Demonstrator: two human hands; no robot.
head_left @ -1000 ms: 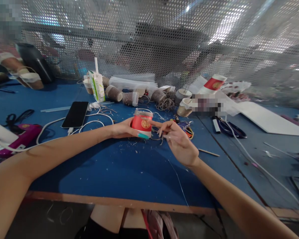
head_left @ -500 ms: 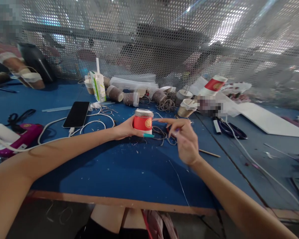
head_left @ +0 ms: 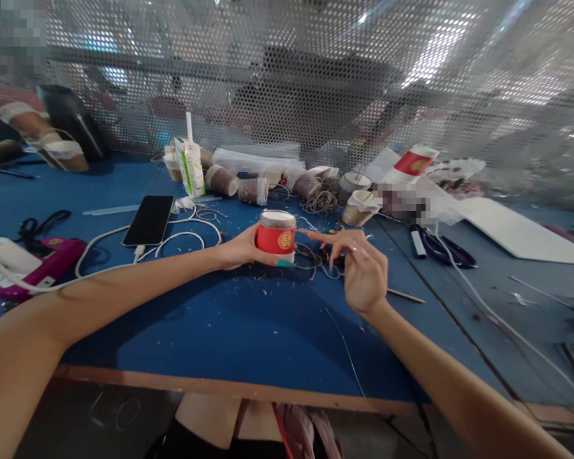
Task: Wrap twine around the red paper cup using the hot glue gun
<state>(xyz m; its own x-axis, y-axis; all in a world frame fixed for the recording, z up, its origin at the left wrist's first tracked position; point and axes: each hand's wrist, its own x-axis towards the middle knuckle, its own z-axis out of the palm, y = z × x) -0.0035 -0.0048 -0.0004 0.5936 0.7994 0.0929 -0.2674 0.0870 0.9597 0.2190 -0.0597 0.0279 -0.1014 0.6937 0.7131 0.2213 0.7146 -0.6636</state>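
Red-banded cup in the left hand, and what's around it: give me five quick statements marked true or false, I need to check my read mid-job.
1. The left hand grips the red-banded cup. True.
2. The phone lies to the right of that cup in the view. False: the phone lies to its left.
3. The right hand has its index finger extended toward the cup. True; whether it touches, I cannot tell.
4. The drink carton lies on its side. False: the carton stands upright, with a straw rising from it.
5. A white plug is connected to the phone. True.
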